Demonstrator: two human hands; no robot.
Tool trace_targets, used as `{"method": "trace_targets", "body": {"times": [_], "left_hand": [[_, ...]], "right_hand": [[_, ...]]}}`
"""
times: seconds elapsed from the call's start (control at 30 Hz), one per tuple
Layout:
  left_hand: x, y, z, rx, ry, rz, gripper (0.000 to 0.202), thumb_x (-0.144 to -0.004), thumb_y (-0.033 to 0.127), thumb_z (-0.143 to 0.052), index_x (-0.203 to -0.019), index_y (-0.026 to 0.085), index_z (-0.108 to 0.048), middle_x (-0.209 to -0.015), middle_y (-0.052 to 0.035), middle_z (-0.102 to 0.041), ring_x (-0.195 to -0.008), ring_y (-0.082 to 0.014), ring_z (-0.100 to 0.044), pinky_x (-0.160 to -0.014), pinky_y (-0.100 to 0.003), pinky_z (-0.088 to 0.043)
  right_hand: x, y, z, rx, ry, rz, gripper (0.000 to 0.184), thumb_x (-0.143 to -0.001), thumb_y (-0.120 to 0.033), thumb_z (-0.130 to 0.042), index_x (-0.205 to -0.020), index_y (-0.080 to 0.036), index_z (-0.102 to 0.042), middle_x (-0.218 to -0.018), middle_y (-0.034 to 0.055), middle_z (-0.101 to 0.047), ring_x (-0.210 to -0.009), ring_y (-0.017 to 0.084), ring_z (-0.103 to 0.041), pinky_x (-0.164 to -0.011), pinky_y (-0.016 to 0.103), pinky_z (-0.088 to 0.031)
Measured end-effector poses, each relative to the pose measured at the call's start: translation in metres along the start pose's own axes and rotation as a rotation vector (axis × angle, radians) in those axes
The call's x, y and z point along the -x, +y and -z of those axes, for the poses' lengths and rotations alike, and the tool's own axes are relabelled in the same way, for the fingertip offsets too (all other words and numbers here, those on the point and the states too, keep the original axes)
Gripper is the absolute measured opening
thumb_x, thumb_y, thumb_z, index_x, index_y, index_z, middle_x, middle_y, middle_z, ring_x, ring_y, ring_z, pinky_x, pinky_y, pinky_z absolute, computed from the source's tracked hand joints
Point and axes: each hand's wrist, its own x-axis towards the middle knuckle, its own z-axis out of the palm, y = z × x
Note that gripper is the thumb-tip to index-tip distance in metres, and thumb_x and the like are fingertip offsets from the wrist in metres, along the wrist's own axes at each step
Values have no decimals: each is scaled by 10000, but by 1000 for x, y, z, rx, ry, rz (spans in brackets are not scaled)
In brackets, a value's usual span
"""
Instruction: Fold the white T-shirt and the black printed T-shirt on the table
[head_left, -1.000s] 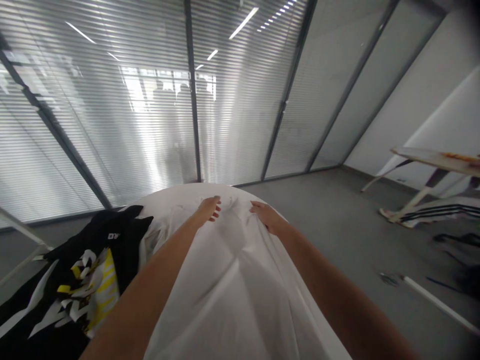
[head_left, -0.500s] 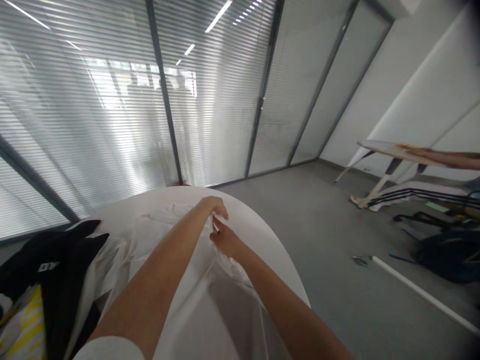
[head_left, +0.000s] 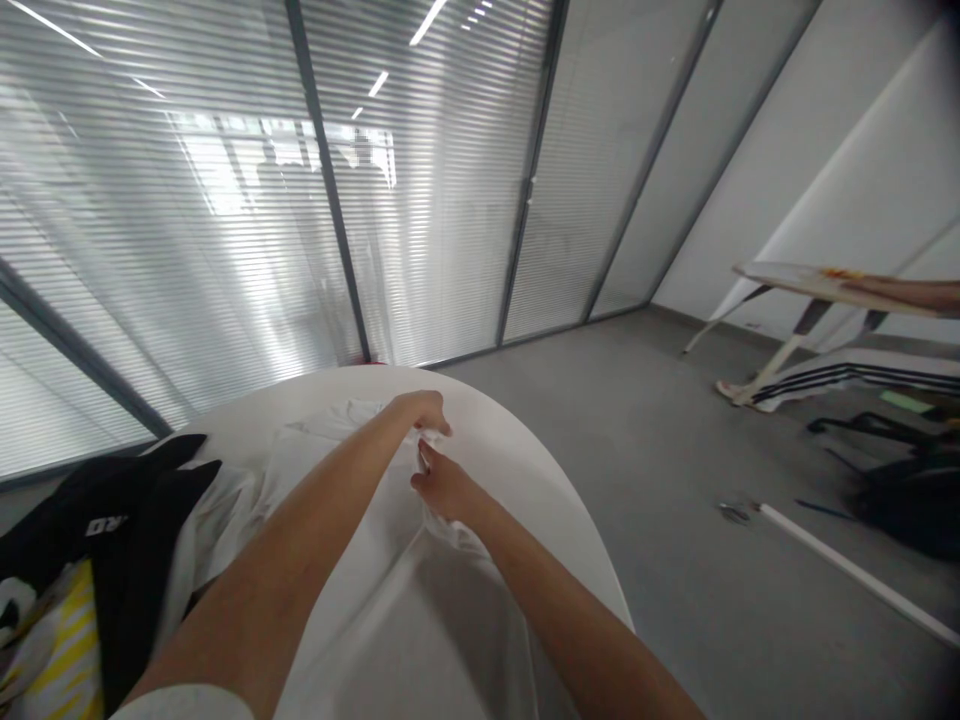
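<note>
A thin white garment (head_left: 390,600) lies spread over the round white table (head_left: 517,440), its near part reaching the bottom of the view. My left hand (head_left: 422,410) is bent over its far right edge, fingers closed on the fabric. Just below, my right hand (head_left: 442,482) pinches the same edge between thumb and fingers. The two hands are close together, with a short piece of gathered cloth between them. My left forearm hides part of the garment, and its exact kind cannot be made out.
Black clothing (head_left: 127,530) with white lettering and a yellow-and-white striped item (head_left: 67,640) are heaped at the left. On the floor at right lie a white pole (head_left: 847,570) and a dark bag (head_left: 911,505). Another person's arm (head_left: 907,292) rests on a farther table (head_left: 795,280).
Both hands stay closed on the cloth and have shifted very slightly left. The view has turned a little, so the floor items and far table appear farther right.
</note>
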Motion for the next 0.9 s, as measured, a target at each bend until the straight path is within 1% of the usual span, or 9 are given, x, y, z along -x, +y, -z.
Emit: {"method": "trace_targets", "body": {"times": [0.07, 0.13, 0.27, 0.37, 0.47, 0.6, 0.67, 0.73, 0.9], "left_hand": [[5, -2, 1, 56, -17, 3, 344, -597, 393, -790, -749, 91, -723, -631, -129, -682, -706, -286, -679, -688, -355, -546], [9, -3, 2, 142, -27, 8, 273, -659, 340, -746, -762, 90, -708, -609, -117, -667, -671, -272, -674, -661, -364, -550], [16, -8, 9, 384, -30, 17, 242, -832, 313, -589, -917, 98, -659, -645, -93, -663, -585, -227, -665, -595, -370, -564], [21, -15, 19, 559, 51, -6, 282, -940, 349, -434, -1070, 148, -582, -745, -70, -670, -606, -178, -663, -594, -323, -570], [24, -29, 33, 763, 163, -62, 251, -964, 383, -401, -1067, 201, -541, -804, -33, -646, -608, -127, -634, -595, -286, -563], [29, -60, 50, 1065, 350, -42, 155, -930, 354, -484, -935, 206, -531, -677, 26, -533, -479, -66, -502, -498, -206, -478], [36, -81, 54, 1090, 408, -9, 144, -936, 343, -464, -922, 211, -520, -648, 42, -485, -451, -47, -439, -458, -154, -404], [47, -104, 55, 1091, 434, 17, 143, -930, 343, -466, -916, 211, -518, -647, 43, -472, -449, -46, -422, -439, -138, -362], [79, -163, 45, 1023, 496, 140, 186, -882, 375, -538, -942, 200, -554, -655, 28, -498, -472, -67, -449, -447, -168, -403]], "right_hand": [[2, -2, 0, 22, -23, -20, 676, -831, -218, -508, -1477, -100, -349, -1336, 203, -578, -1094, 276, -612, -908, 349, -442], [5, -5, 1, 30, -28, -33, 654, -829, -215, -507, -1461, -121, -366, -1288, 187, -614, -1042, 262, -630, -873, 338, -447], [15, -11, 6, 44, -10, -70, 638, -814, -216, -505, -1431, -120, -376, -1207, 179, -650, -1025, 270, -640, -850, 348, -444], [26, -15, 11, 122, 20, -136, 671, -800, -240, -526, -1441, -138, -357, -1173, 172, -662, -1033, 289, -639, -848, 372, -446], [39, -18, 19, 231, 75, -163, 600, -804, -236, -518, -1395, -177, -431, -1125, 161, -677, -1029, 301, -637, -843, 385, -447], [57, -29, 26, 363, 56, -131, 443, -848, -208, -457, -1284, -190, -536, -1088, 157, -683, -1003, 305, -647, -830, 396, -449], [65, -40, 25, 375, 20, -77, 449, -864, -194, -439, -1305, -176, -519, -1105, 164, -679, -1008, 301, -645, -845, 400, -449], [73, -56, 19, 353, -25, -5, 480, -870, -189, -433, -1346, -154, -484, -1143, 175, -667, -1038, 296, -635, -872, 399, -448], [85, -106, -6, 315, -153, 152, 498, -838, -179, -454, -1331, -110, -483, -1168, 187, -648, -1067, 276, -629, -847, 358, -485]]}}
